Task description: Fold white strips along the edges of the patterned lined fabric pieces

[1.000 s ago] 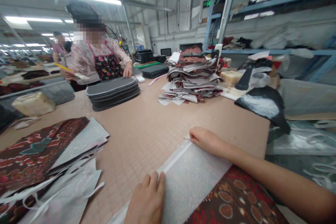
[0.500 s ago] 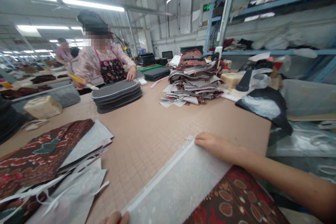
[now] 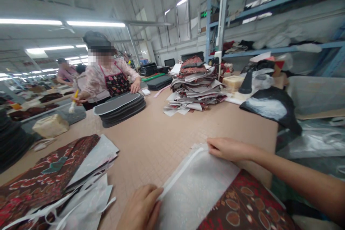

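A patterned fabric panel lies in front of me, its pale backing (image 3: 198, 187) turned up and its brown and red printed side (image 3: 242, 201) showing at the lower right. A narrow white strip (image 3: 180, 170) runs along the backing's far edge and bows slightly near the far corner. At that corner my right hand (image 3: 229, 148) is closed, fingers pinching the edge. Lower down the same edge, my left hand (image 3: 142, 206) grips the panel and strip between thumb and fingers; part of its grip is hidden.
More printed panels (image 3: 54, 172) with loose white strips lie at left. Across the table (image 3: 151, 143), a co-worker (image 3: 115, 79) holds a brush (image 3: 72, 106) beside stacked dark oval pieces (image 3: 121, 109). A tall fabric pile (image 3: 194, 86) stands behind; a grey bin (image 3: 318, 97) is at right.
My left hand has slid up and right along the panel's edge, closer to my right hand. The strip now bows near the corner. The co-worker's brush has moved left, off the dark stack.
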A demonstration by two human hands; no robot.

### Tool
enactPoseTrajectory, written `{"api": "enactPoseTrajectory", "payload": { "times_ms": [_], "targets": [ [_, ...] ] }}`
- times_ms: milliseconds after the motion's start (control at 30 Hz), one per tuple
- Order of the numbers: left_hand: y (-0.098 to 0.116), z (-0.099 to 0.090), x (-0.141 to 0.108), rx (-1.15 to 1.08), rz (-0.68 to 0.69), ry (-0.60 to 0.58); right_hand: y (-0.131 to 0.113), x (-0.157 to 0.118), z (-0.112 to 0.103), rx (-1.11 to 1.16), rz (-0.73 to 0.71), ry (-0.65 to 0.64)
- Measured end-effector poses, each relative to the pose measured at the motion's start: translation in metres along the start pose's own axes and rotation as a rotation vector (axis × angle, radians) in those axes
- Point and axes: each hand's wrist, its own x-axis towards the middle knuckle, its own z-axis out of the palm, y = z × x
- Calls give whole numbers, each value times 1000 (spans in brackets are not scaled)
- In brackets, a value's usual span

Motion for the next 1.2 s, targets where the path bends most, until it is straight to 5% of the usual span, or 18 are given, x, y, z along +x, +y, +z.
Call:
{"api": "enactPoseTrajectory", "payload": {
  "times_ms": [267, 433, 600, 900, 1067, 1200],
  "targets": [
    [29, 48, 100, -305, -64, 40, 2, 33, 16, 532, -115, 59],
    [41, 62, 130, -288, -149, 22, 8, 33, 33, 572, -121, 200],
    [46, 61, 133, -218, -156, -40, 13, 25, 44, 113, -225, 435],
    [70, 59, 124, 222, 38, -148, 6, 16, 31, -49, -304, 191],
    [73, 56, 113, 268, 25, -183, -11, 7, 27, -178, -235, 118],
    [62, 46, 80, 330, -17, -233, -13, 8, 32, -250, -214, 93]
  ]
}}
